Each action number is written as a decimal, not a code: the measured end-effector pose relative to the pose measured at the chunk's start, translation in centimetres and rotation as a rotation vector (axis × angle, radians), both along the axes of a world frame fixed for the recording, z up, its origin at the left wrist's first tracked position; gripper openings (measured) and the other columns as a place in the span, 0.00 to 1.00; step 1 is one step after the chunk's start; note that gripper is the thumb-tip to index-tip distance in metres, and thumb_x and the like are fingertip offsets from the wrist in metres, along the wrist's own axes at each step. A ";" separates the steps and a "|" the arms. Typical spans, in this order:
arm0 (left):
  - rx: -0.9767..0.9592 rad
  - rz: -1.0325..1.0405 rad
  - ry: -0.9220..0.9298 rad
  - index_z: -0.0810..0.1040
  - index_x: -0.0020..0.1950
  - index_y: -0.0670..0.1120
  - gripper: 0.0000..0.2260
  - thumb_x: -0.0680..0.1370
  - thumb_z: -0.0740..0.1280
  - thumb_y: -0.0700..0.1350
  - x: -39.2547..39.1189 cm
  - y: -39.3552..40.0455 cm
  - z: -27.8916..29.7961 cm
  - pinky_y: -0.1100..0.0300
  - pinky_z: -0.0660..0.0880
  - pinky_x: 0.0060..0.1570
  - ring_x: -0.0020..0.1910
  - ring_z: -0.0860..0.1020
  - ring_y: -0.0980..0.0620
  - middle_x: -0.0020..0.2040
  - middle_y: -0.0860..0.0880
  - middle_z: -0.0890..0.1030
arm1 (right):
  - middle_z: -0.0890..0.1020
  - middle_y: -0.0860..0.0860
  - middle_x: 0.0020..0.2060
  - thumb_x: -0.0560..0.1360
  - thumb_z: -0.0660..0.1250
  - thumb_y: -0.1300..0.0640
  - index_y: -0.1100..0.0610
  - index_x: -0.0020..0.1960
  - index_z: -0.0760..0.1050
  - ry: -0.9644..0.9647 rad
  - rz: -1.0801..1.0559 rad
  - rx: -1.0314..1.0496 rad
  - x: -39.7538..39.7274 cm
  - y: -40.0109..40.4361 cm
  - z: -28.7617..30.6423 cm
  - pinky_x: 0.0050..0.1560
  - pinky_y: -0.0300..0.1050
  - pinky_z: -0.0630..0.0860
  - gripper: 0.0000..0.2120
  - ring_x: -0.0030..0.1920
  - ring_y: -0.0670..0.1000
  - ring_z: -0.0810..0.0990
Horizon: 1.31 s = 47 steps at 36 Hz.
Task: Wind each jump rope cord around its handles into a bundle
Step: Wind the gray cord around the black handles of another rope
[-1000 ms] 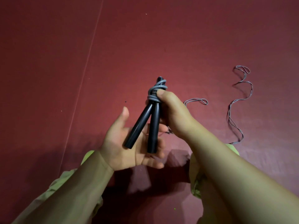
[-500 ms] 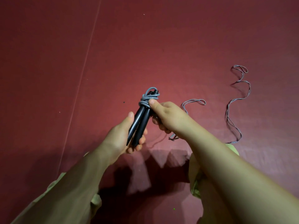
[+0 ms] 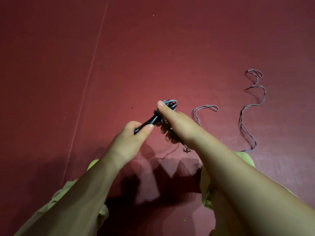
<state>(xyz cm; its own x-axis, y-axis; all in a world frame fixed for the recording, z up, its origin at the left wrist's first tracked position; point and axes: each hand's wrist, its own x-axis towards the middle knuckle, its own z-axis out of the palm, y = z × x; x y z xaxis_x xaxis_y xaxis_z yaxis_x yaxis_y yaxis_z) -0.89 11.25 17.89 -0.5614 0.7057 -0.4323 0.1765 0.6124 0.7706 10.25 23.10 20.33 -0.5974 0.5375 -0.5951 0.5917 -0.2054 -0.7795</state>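
Nearest to me I see two bare forearms reaching forward over green-clad knees (image 3: 245, 157), with hard shadows on the red floor (image 3: 170, 48) beneath them. The left hand (image 3: 131, 138) has its grip curled round the lower ends of the black handles (image 3: 151, 120), thumb pressed along the near side, so the handles slant up and away to the right out of that fist. Just beyond and to the right of it, the right hand (image 3: 177, 123) pinches the upper part of the same handles, thumb laid along the top toward the wrapped end, fingers curled beneath with dark cord running through them. Past the thumb tip sits the grey wound cord (image 3: 170, 102), a few turns bunched at the far end of the handles. From under the right grip a strand hangs down toward me and touches the floor. To the right of the grip, a loose loop of cord (image 3: 204, 108) lies on the floor, and well beyond it a long wavy length (image 3: 252, 103) snakes away to the far right. A thin pale seam (image 3: 92, 65) crosses the floor far to the left.
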 end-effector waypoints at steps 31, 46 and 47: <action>0.142 0.018 -1.497 0.77 0.38 0.44 0.31 0.72 0.51 0.70 1.7 -0.5 1.3 0.62 0.60 0.27 0.27 0.68 0.53 0.29 0.50 0.69 | 0.66 0.47 0.20 0.81 0.52 0.40 0.56 0.31 0.67 0.189 0.008 -0.012 0.1 0.0 1.2 0.27 0.42 0.60 0.26 0.23 0.50 0.63; 0.032 0.094 -0.966 0.73 0.38 0.42 0.30 0.78 0.48 0.65 2.3 0.4 2.1 0.66 0.53 0.22 0.22 0.69 0.52 0.27 0.47 0.72 | 0.67 0.52 0.25 0.81 0.45 0.38 0.56 0.33 0.68 -0.014 0.030 0.183 -0.5 -0.3 0.9 0.27 0.42 0.60 0.29 0.24 0.51 0.63; 0.029 0.094 -0.892 0.73 0.38 0.42 0.30 0.79 0.47 0.65 2.3 0.4 1.9 0.66 0.53 0.22 0.22 0.70 0.51 0.27 0.47 0.72 | 0.67 0.52 0.25 0.81 0.45 0.39 0.56 0.32 0.66 -0.015 0.037 0.203 -0.6 -0.4 0.9 0.28 0.42 0.60 0.29 0.24 0.51 0.64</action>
<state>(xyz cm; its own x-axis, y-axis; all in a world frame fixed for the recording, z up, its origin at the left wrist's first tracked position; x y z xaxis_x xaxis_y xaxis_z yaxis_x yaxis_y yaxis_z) 1.40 11.66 19.83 -0.0815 0.6911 -0.7181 -0.5455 0.5721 0.6125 9.70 22.71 21.23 -0.6108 0.6251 -0.4860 0.6082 -0.0225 -0.7935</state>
